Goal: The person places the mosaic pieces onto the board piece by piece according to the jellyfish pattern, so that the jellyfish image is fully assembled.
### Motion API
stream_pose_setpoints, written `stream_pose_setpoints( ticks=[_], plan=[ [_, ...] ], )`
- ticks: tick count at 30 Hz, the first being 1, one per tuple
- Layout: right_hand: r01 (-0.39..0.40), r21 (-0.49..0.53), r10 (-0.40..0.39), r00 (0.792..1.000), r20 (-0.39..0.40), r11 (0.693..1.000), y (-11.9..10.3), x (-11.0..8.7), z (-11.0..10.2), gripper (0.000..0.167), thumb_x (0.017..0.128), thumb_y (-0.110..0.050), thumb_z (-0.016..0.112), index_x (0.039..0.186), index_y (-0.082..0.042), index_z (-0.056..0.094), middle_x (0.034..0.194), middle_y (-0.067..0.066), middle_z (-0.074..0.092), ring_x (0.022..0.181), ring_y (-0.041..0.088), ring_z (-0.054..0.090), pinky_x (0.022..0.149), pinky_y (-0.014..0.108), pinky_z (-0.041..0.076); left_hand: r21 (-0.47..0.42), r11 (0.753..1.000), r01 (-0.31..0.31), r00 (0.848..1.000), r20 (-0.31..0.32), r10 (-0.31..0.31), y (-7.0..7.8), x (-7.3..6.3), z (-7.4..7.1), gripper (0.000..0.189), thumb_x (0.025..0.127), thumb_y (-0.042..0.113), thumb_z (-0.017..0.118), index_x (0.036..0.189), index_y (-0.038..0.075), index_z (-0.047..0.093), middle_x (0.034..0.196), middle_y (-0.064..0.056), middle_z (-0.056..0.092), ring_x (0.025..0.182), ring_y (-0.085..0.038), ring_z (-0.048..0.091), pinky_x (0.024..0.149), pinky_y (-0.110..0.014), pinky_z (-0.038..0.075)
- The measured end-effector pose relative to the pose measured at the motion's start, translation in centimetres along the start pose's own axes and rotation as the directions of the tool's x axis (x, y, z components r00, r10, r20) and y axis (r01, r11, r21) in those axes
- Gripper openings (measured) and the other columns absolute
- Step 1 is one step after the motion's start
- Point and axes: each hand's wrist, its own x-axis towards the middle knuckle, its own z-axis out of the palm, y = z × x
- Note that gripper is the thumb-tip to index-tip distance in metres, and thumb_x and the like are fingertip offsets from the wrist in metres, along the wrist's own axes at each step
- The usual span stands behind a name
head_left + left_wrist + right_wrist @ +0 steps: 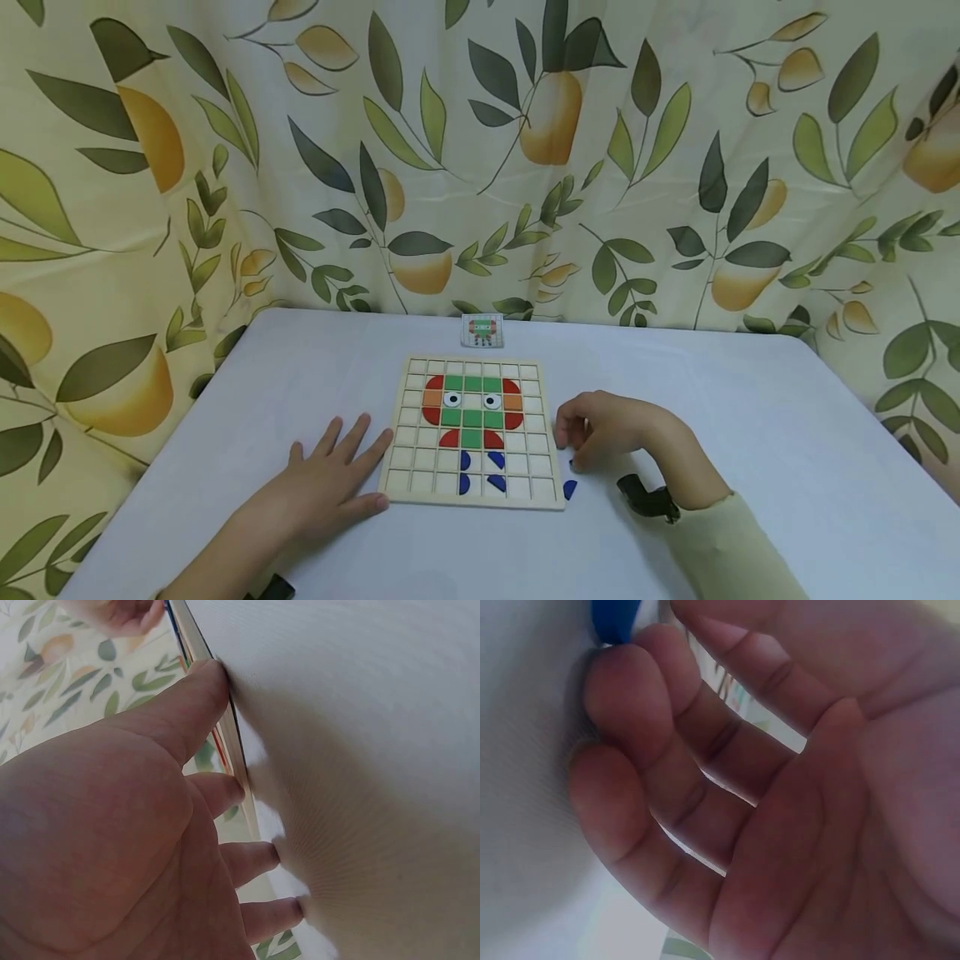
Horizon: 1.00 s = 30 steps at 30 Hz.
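A light wooden grid board [420,482] lies flat on the white table. Green squares [472,418], red rounded pieces [432,416], orange pieces and two eye pieces fill its upper middle cells; several blue pieces [465,460] lie lower down. My left hand [322,475] rests with spread fingers, its thumb and fingertips touching the board's left edge [238,754]. Beside the right edge, my right hand [615,429] reaches down to the table with bent fingers. A small blue piece [615,619] appears at its fingertips; whether they pinch it is unclear. Another blue piece [570,489] lies just nearer.
A small picture card [482,331] lies behind the board by the table's far edge, showing a similar coloured figure. Behind the table [330,358] hangs a curtain [480,208] printed with leaves and fruit. Black straps [648,500] are around the wrists.
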Motion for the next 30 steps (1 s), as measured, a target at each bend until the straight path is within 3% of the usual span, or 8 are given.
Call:
stream_pose_setpoints(
  ticks=[16,23,30],
  plan=[
    [0.064,-0.074,-0.064,0.998,0.001,0.995,0.1,0.9,0.3,0.016,0.083,-0.010,0.077,0.076,-0.017,0.065,0.068,-0.003,0.054,0.071,0.014,0.052,0.061,0.029,0.040,-0.001,1.000,0.002,1.000,-0.003,-0.002,-0.1,-0.2,0.1,0.083,0.088,0.066,0.060,0.157,0.031,0.032,0.167,-0.010,0.019,0.150,-0.048,0.012,0.101,-0.084,0.013],
    [0.105,-0.056,-0.107,0.994,-0.029,0.993,0.2,1.2,0.3,0.013,0.084,-0.007,0.074,0.081,-0.016,0.065,0.070,-0.003,0.054,0.072,0.014,0.053,0.062,0.028,0.042,-0.001,1.000,-0.002,1.000,0.003,0.002,-0.1,-0.1,0.2,0.083,0.088,0.066,0.059,0.157,0.031,0.031,0.167,-0.010,0.019,0.150,-0.048,0.013,0.101,-0.084,0.013],
    [0.214,-0.010,-0.214,0.971,-0.107,0.977,0.2,1.6,0.0,0.015,0.085,-0.001,0.072,0.088,-0.015,0.067,0.079,-0.002,0.060,0.077,0.016,0.055,0.066,0.027,0.049,-0.001,1.000,0.002,1.000,0.000,-0.002,-0.1,-0.1,0.1,0.084,0.087,0.067,0.059,0.157,0.030,0.031,0.167,-0.010,0.018,0.150,-0.048,0.012,0.100,-0.084,0.012]
  ],
)
